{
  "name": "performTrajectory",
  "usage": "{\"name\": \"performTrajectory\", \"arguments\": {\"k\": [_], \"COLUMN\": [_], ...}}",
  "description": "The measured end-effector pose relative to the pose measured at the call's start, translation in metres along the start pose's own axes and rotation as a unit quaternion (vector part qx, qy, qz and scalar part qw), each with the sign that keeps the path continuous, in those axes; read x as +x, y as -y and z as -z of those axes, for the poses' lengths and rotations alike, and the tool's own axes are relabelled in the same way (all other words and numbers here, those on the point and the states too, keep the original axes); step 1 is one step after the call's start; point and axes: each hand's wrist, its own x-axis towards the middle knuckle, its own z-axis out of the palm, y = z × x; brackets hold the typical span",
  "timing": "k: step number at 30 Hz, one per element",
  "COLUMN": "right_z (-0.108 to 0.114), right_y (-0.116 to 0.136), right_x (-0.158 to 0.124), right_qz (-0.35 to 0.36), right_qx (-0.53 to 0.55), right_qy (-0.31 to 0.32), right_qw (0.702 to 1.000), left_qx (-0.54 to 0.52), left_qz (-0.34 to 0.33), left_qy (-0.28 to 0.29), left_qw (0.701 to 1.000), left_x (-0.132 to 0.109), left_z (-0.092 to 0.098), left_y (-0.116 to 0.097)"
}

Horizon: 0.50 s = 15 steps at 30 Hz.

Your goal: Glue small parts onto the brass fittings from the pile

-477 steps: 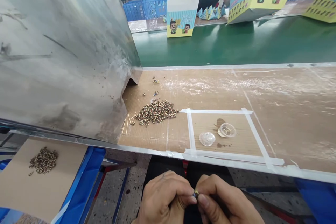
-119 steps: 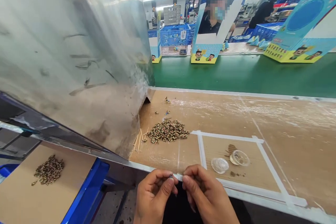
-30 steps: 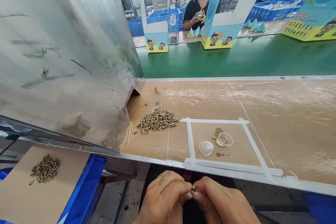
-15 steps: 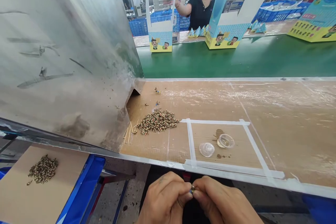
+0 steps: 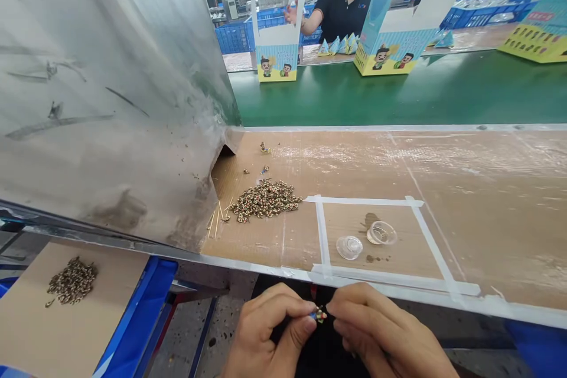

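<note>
Low in the view, in front of the bench edge, my left hand (image 5: 272, 328) pinches a small multicoloured piece (image 5: 319, 314) with blue, yellow, green and red on it, between thumb and forefinger. It is too small for me to name its kind. Close by on the right, my right hand (image 5: 385, 328) is bent, with its forefinger tip right beside the piece and its thumb a little apart below. Nothing shows between those fingers. On the bench, a heap of small mottled metallic-looking pieces (image 5: 267, 199) lies ahead to the left.
Two clear plastic cups (image 5: 349, 247) (image 5: 381, 233) stand inside a white tape frame (image 5: 372, 201). Thin wooden sticks (image 5: 217, 221) lie near the metal housing (image 5: 133, 100). Another heap (image 5: 73, 280) rests on cardboard at lower left. Printed boxes (image 5: 277, 62) stand on a green belt (image 5: 332, 100); a person (image 5: 343, 15) is behind.
My right fingers have moved slightly off the small piece, so more of it shows in my left pinch. The person opposite has lowered a hand by the box.
</note>
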Motion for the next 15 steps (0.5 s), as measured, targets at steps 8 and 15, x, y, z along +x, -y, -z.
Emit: {"name": "performTrajectory", "arguments": {"k": [8, 15], "right_z": [-0.006, -0.013], "right_y": [-0.005, -0.008], "right_x": [0.005, 0.002], "right_qz": [0.021, -0.013], "right_qx": [0.012, 0.039], "right_qy": [0.017, -0.003], "right_qw": [1.0, 0.999], "left_qx": [0.002, 0.02], "left_qz": [0.09, 0.038], "left_qy": [0.002, 0.022], "left_qw": [0.996, 0.999], "left_x": [-0.003, -0.001], "left_z": [0.001, 0.002], "left_y": [-0.011, -0.009]}}
